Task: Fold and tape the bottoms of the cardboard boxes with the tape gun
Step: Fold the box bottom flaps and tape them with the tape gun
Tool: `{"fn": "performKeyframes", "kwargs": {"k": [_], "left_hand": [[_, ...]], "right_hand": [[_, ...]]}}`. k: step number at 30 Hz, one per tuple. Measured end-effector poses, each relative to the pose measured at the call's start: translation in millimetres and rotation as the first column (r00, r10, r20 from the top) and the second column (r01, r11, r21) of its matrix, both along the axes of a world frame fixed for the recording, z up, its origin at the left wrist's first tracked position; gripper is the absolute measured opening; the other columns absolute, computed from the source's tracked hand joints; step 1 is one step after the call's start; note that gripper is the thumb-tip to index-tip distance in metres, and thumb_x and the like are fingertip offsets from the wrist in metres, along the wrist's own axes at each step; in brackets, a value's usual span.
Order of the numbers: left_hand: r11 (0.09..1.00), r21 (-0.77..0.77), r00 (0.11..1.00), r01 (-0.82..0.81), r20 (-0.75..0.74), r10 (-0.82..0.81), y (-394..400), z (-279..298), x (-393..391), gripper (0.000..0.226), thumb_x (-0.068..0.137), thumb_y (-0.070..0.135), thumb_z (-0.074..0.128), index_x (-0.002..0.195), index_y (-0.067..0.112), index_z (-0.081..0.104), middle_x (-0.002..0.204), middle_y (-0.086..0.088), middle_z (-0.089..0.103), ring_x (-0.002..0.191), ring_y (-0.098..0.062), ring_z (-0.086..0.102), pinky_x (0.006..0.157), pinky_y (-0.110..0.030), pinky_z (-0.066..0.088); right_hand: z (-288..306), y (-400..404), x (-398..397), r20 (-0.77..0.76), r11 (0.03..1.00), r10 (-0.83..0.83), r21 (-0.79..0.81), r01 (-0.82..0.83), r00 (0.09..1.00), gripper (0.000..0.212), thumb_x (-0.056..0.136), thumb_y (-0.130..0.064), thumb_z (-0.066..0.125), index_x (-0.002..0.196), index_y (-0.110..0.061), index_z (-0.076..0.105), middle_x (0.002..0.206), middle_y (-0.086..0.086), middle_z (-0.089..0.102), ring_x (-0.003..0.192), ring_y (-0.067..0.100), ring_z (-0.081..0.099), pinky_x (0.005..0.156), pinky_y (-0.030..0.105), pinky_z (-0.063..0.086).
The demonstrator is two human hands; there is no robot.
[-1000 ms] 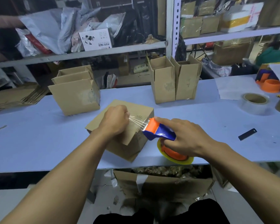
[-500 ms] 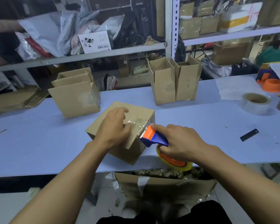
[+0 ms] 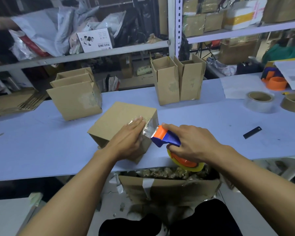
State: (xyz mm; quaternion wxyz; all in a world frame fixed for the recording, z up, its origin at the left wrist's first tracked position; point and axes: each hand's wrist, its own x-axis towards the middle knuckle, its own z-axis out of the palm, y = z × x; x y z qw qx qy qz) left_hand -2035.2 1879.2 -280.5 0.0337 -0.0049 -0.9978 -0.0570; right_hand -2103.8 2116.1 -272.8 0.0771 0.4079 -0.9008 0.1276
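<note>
A cardboard box [image 3: 121, 120] is seen bottom-up at the centre of the frame, turned cornerwise on the pale blue table [image 3: 41, 147], its nearest corner lying just short of the table's front edge. The left hand [image 3: 129, 135] is laid flat on the box's top face, fingers straight and pressed together, the fingertips resting on a strip of clear tape [image 3: 147, 124] that is stretched over the box's right-hand edge. The tape gun [image 3: 167, 138], orange and blue, is gripped by the right hand [image 3: 192, 142] just right of that edge; the forefinger is extended along the gun's top while the other fingers are curled round the handle, and its orange roll overhangs the table's front edge. Bare table is left to the lower left of the box and to the right of the gun, where only a small black strip [image 3: 252, 132] is lying. Behind, at centre left, a stack of open boxes [image 3: 75, 94] is standing, and at upper centre two tall boxes [image 3: 177, 80] are set side by side, touching. Two tape rolls [image 3: 260, 101] are placed at the right edge of the frame. Below the table's front edge an open carton [image 3: 169, 189] full of scraps is seen.
</note>
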Motion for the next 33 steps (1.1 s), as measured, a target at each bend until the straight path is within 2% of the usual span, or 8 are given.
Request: {"fn": "performKeyframes", "kwargs": {"k": [8, 12, 14, 16, 18, 22, 28, 33], "left_hand": [[0.998, 0.054, 0.999, -0.014, 0.040, 0.012, 3, 6, -2, 0.064, 0.100, 0.020, 0.047, 0.156, 0.013, 0.018, 0.164, -0.003, 0.009, 0.151, -0.016, 0.008, 0.121, -0.034, 0.012], [0.982, 0.185, 0.997, -0.047, 0.075, 0.033, 7, 18, 0, 0.082, 0.074, 0.031, 0.047, 0.151, 0.010, 0.033, 0.161, -0.006, 0.024, 0.149, -0.016, 0.020, 0.119, -0.027, 0.017], [0.965, 0.249, 0.997, -0.083, 0.011, 0.083, 11, 18, -4, 0.070, 0.072, 0.037, 0.048, 0.136, 0.011, 0.053, 0.147, -0.005, 0.047, 0.136, -0.021, 0.040, 0.113, -0.031, 0.031], [0.971, 0.211, 0.981, -0.115, -0.131, 0.145, 15, 10, -12, 0.043, 0.076, 0.041, 0.056, 0.109, 0.013, 0.061, 0.113, -0.003, 0.060, 0.107, -0.025, 0.052, 0.091, -0.040, 0.045], [0.975, 0.160, 0.954, -0.153, -0.233, 0.188, 17, 2, -21, 0.024, 0.077, 0.031, 0.063, 0.093, 0.015, 0.055, 0.093, 0.001, 0.052, 0.091, -0.025, 0.047, 0.075, -0.039, 0.042], [0.977, 0.118, 0.927, -0.179, -0.313, 0.208, 20, -5, -31, 0.023, 0.074, 0.020, 0.066, 0.083, 0.017, 0.046, 0.086, 0.004, 0.042, 0.082, -0.024, 0.040, 0.066, -0.036, 0.034], [0.976, -0.013, 0.909, -0.217, -0.366, 0.197, 27, -10, -35, 0.035, 0.072, 0.016, 0.068, 0.083, 0.021, 0.036, 0.088, -0.001, 0.045, 0.083, -0.027, 0.041, 0.064, -0.034, 0.024], [0.975, -0.008, 0.891, -0.223, -0.408, 0.200, 30, -11, -39, 0.041, 0.067, 0.004, 0.068, 0.082, 0.020, 0.033, 0.089, -0.006, 0.049, 0.080, -0.025, 0.040, 0.060, -0.032, 0.023]], "right_hand": [[10, 17, 8, 0.006, 0.988, -0.071, 0.140, 0.070, 0.997, 0.050, 0.087, -0.072, 0.037, 0.128, -0.046, 0.046, 0.105, -0.004, 0.064, 0.096, 0.023, 0.057, 0.066, 0.033, 0.036], [8, -17, 7, -0.028, 0.966, -0.080, 0.243, 0.085, 0.996, 0.047, 0.086, -0.071, 0.041, 0.112, -0.036, 0.059, 0.104, 0.001, 0.063, 0.093, 0.027, 0.059, 0.067, 0.033, 0.035], [8, -34, 3, -0.031, 0.954, -0.088, 0.284, 0.093, 0.996, 0.050, 0.085, -0.072, 0.042, 0.108, -0.032, 0.063, 0.102, 0.002, 0.062, 0.092, 0.028, 0.061, 0.073, 0.033, 0.043], [9, -49, -2, -0.032, 0.946, -0.078, 0.314, 0.084, 0.996, 0.050, 0.084, -0.071, 0.045, 0.103, -0.029, 0.065, 0.095, 0.002, 0.062, 0.087, 0.028, 0.061, 0.074, 0.034, 0.047], [10, -64, -7, -0.035, 0.940, -0.057, 0.334, 0.065, 0.998, 0.046, 0.083, -0.067, 0.050, 0.098, -0.026, 0.064, 0.085, 0.002, 0.055, 0.079, 0.029, 0.056, 0.068, 0.033, 0.043], [14, -84, -17, 0.003, 0.922, -0.025, 0.386, 0.022, 1.000, 0.034, 0.083, -0.059, 0.054, 0.089, -0.025, 0.055, 0.074, 0.000, 0.045, 0.076, 0.028, 0.050, 0.065, 0.033, 0.036], [19, -95, -33, 0.227, 0.913, -0.073, 0.407, -0.027, 0.971, 0.039, 0.081, -0.061, 0.053, 0.101, -0.027, 0.059, 0.097, 0.002, 0.062, 0.089, 0.026, 0.056, 0.073, 0.036, 0.040], [25, -98, -43, 0.410, 0.900, -0.180, 0.436, -0.019, 0.894, 0.057, 0.061, -0.068, 0.058, 0.107, -0.035, 0.062, 0.110, -0.002, 0.065, 0.098, 0.026, 0.060, 0.088, 0.042, 0.050]]}}
